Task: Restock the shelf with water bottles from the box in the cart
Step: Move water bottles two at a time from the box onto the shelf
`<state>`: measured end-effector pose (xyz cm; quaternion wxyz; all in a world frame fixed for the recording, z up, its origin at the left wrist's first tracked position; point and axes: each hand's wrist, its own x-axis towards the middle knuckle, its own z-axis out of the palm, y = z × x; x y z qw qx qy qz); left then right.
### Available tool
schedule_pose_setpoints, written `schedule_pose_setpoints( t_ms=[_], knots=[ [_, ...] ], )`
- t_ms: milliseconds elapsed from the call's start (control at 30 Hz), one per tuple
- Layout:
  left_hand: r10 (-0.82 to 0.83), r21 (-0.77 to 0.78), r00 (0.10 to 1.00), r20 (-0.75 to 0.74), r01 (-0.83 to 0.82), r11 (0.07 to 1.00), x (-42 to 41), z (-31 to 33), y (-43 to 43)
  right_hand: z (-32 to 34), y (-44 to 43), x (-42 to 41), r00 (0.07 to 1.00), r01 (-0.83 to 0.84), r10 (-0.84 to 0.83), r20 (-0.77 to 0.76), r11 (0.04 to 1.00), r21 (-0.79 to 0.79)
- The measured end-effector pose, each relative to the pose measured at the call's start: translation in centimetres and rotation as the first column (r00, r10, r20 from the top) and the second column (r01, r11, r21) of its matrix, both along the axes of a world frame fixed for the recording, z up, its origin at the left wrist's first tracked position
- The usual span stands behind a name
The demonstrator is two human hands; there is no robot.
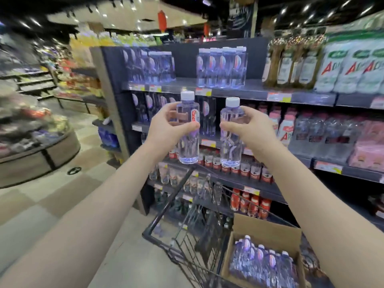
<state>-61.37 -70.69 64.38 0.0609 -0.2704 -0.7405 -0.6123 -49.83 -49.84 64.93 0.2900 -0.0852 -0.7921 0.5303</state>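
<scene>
Two clear white-capped water bottles (188, 129) upright at centre, shelf (228, 91) bottles at 12 o'clock, open cardboard box (268, 227) in cart (166, 213) at 5 o'clock

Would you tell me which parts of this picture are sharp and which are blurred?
Head view: the two bottles, left and right, and both hands are fairly sharp; the left-side displays smear with motion blur; shelves bow from wide-angle distortion.

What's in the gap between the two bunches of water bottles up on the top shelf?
Nothing. In the head view, the top shelf is bare between the left group of bottles and the right group of bottles; only the dark back panel shows there.
</scene>
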Motion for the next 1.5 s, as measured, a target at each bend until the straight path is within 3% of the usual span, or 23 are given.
schedule_pose_setpoints(
  t_ms=[200, 433, 833, 1100, 1500],
  knots=[
    [0.071, 0.003, 0.996, -0.046, -0.071, 0.997, -2.2, 3.2, -7.3, 3.7, -5.6, -4.7, 0.996, -0.071, 0.073, -0.057, 0.996, 0.051],
    [0.104, 0.054, 0.993, -0.053, -0.101, 0.993, -10.8, 4.9, -15.6, 6.5, -13.7, -13.6, 0.99, -0.109, 0.115, -0.084, 0.991, 0.072],
    [-0.12, 0.019, 0.99, -0.077, 0.122, 0.992, -32.1, 7.0, -24.4, 8.3, -25.4, -32.6, 0.993, 0.059, -0.051, -0.109, 0.996, 0.067],
    [-0.204, 0.097, 0.979, -0.014, 0.204, 0.974, -44.2, 7.4, -24.5, 8.0, -24.4, -43.2, 0.989, 0.135, -0.128, -0.067, 0.986, 0.101],
    [-0.378, 0.045, 0.925, -0.03, 0.379, 0.924, -58.8, 7.6, -15.7, 8.3, -16.7, -54.9, 0.975, 0.193, -0.188, -0.122, 0.981, 0.027]
  ],
)
